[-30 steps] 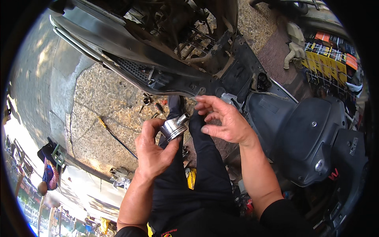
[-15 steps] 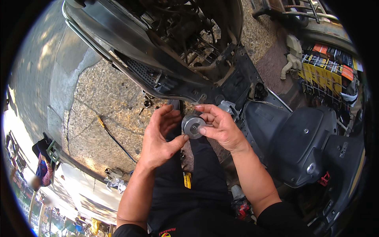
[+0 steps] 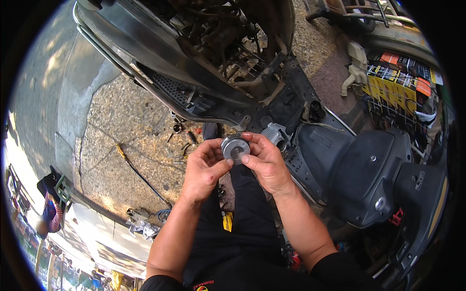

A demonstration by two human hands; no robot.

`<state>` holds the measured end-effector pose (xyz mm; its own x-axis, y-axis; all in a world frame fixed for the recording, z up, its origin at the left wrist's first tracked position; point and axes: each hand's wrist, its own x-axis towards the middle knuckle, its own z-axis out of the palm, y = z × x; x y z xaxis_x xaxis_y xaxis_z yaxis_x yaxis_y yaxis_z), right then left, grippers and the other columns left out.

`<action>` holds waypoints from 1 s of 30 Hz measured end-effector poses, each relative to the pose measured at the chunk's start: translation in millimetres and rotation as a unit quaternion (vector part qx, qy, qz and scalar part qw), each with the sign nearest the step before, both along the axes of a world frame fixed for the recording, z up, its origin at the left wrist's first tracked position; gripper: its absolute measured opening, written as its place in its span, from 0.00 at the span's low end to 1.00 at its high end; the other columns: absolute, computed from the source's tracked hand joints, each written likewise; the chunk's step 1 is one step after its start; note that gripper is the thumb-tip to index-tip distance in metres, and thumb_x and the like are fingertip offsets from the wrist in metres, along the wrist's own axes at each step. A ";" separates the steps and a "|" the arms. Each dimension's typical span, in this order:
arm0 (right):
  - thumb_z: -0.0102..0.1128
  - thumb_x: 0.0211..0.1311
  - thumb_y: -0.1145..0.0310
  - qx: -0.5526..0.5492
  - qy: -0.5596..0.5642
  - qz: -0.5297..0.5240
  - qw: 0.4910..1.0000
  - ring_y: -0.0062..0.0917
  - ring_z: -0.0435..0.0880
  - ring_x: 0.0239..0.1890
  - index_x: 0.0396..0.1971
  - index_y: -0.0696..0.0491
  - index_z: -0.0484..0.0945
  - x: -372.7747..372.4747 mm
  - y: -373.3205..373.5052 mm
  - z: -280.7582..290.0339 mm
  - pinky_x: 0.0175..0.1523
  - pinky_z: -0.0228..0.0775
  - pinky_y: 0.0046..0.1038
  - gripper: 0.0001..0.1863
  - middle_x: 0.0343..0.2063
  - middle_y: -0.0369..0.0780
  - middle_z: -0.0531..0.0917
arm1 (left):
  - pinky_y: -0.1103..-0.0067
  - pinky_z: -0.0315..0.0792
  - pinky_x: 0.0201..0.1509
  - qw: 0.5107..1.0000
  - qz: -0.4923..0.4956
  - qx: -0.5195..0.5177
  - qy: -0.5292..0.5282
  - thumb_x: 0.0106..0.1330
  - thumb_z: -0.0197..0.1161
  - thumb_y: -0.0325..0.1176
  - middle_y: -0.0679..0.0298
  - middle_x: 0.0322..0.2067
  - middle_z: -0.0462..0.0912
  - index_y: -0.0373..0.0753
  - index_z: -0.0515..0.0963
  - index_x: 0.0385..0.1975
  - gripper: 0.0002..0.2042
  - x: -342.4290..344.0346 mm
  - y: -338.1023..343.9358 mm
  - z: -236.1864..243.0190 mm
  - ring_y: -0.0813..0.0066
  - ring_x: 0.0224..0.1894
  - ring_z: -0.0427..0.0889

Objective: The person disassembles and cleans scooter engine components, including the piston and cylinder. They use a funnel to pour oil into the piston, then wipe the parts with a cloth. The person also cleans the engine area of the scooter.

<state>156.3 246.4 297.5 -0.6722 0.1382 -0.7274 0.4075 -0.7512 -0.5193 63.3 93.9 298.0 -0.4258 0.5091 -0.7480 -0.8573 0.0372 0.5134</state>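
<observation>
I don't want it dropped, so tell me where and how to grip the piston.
Likely best: grip the piston by opposite sides of its round wall, coming from left and right. Its flat, round crown faces up, and the left hand and right hand flank it.

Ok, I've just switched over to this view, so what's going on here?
A person is holding a metal piston between both hands, the left hand on one side and the right hand on the other, thumbs at its round, flat face, which is turned up to the camera. A dark scooter stands ahead and to the right, its inner parts exposed. A ribbed metal part is just beyond the right hand.
</observation>
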 end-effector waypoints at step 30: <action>0.61 0.63 0.69 -0.143 0.034 -0.115 0.982 0.28 0.78 0.52 0.54 0.57 0.70 0.0 -9.0 6.4 0.58 0.71 0.35 0.21 0.50 0.41 0.78 | 0.73 0.71 0.57 0.993 -0.004 0.061 0.102 0.51 0.67 0.16 0.57 0.46 0.78 0.33 0.61 0.62 0.36 1.2 9.3 -11.5 0.70 0.49 0.78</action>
<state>156.4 237.5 304.0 -0.6954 0.0882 -0.7132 0.1822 -0.9384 -0.2937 64.5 103.2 286.5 -0.5571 0.5944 -0.5799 -0.7356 -0.0290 0.6768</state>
